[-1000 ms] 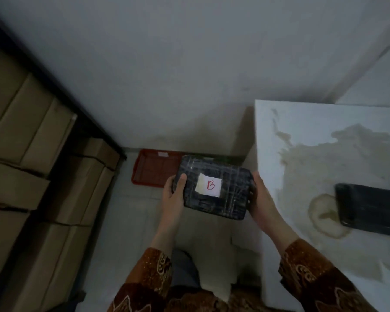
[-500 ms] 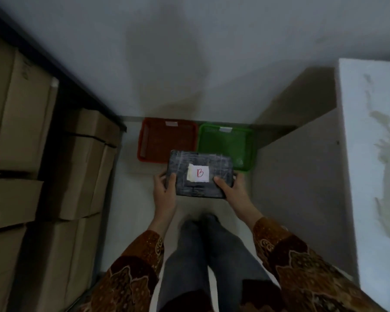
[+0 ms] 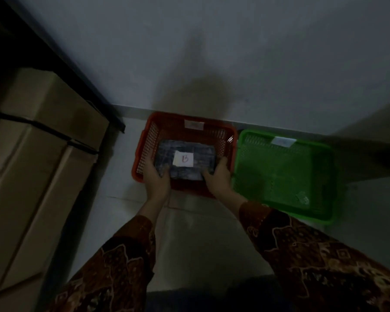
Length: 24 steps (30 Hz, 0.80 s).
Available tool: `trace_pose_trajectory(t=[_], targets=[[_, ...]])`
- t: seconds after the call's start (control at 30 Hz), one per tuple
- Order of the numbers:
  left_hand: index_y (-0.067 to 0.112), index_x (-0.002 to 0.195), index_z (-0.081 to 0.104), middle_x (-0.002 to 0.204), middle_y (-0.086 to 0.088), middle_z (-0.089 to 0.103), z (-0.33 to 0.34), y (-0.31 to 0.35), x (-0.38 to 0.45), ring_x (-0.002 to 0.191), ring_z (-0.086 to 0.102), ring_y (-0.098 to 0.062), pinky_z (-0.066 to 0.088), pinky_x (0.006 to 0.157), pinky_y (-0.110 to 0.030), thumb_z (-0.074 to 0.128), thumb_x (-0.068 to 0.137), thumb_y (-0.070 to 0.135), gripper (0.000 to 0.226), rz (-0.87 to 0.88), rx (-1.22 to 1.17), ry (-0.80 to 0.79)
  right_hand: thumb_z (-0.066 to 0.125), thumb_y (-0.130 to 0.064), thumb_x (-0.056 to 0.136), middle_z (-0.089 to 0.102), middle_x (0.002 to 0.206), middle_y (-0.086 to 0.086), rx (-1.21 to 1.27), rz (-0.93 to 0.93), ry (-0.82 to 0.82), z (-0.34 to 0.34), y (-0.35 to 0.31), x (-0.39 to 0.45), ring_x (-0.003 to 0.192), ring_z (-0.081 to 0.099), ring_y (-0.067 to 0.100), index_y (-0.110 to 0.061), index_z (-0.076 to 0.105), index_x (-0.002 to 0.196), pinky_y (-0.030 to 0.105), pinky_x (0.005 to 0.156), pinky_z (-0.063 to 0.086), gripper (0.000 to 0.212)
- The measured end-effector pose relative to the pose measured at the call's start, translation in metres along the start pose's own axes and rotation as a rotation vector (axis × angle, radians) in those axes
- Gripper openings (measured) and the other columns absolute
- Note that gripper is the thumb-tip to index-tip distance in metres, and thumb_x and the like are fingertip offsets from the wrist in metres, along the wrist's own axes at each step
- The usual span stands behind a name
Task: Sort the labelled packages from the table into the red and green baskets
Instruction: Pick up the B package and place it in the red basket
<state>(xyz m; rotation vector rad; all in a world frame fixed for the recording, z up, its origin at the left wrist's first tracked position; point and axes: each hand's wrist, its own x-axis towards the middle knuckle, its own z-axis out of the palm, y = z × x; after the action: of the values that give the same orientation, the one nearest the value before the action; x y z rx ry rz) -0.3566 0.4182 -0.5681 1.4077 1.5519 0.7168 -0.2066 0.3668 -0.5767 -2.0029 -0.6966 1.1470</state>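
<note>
Cardboard boxes stacked far left. Left hand fingers clamp the left end of the dark package, white label reads B, held inside the red basket on the floor. Right hand fingers grip its right end. Green basket touching the red one's right side.

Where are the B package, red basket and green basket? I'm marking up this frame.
B package (image 3: 183,159): head view, on its white label.
red basket (image 3: 190,117): head view, far rim.
green basket (image 3: 279,176): head view, mesh floor.
</note>
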Motion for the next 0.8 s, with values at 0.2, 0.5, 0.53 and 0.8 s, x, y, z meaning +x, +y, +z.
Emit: trace_pose_trajectory(t=[0.2,0.5,0.53,0.8], targets=[[0.010,0.149,0.028,0.148,-0.021,0.037,0.029,-0.086,0.077,0.135,0.038,-0.034,0.036,0.113,-0.046,0.071,0.084,0.026,0.079,-0.007,0.247,-0.190,0.052,-0.005,0.094,0.054,0.130,0.023,-0.110,-0.092,-0.046,0.050,0.042,0.078,0.116,0.054,0.034,0.004,0.035,0.134,0.029,0.090,0.044,0.044],[0.009,0.152,0.012,0.158,-0.022,0.015,0.043,-0.112,0.107,0.144,0.020,-0.037,0.021,0.120,-0.047,0.064,0.089,0.026,0.083,0.074,0.405,-0.270,0.061,-0.012,0.091,0.051,0.138,0.017,-0.012,-0.131,-0.173,0.054,0.062,0.093,0.126,0.049,0.029,-0.006,0.037,0.139,0.024,0.101,0.036,0.054],[0.010,0.152,0.011,0.158,-0.022,0.014,0.041,-0.109,0.106,0.144,0.019,-0.037,0.020,0.120,-0.048,0.063,0.090,0.027,0.083,0.083,0.438,-0.278,0.063,-0.014,0.090,0.051,0.138,0.016,-0.017,-0.128,-0.195,0.050,0.059,0.090,0.126,0.048,0.029,-0.007,0.035,0.140,0.025,0.101,0.036,0.058],[0.013,0.138,0.047,0.142,-0.016,0.049,-0.020,0.021,0.012,0.128,0.046,-0.030,0.038,0.107,-0.043,0.056,0.091,0.032,0.052,0.197,0.783,-0.457,0.054,-0.004,0.091,0.049,0.139,0.022,-0.352,-0.039,-0.197,-0.026,-0.014,-0.018,0.126,0.048,0.032,0.003,0.039,0.138,0.031,0.106,0.038,0.050]])
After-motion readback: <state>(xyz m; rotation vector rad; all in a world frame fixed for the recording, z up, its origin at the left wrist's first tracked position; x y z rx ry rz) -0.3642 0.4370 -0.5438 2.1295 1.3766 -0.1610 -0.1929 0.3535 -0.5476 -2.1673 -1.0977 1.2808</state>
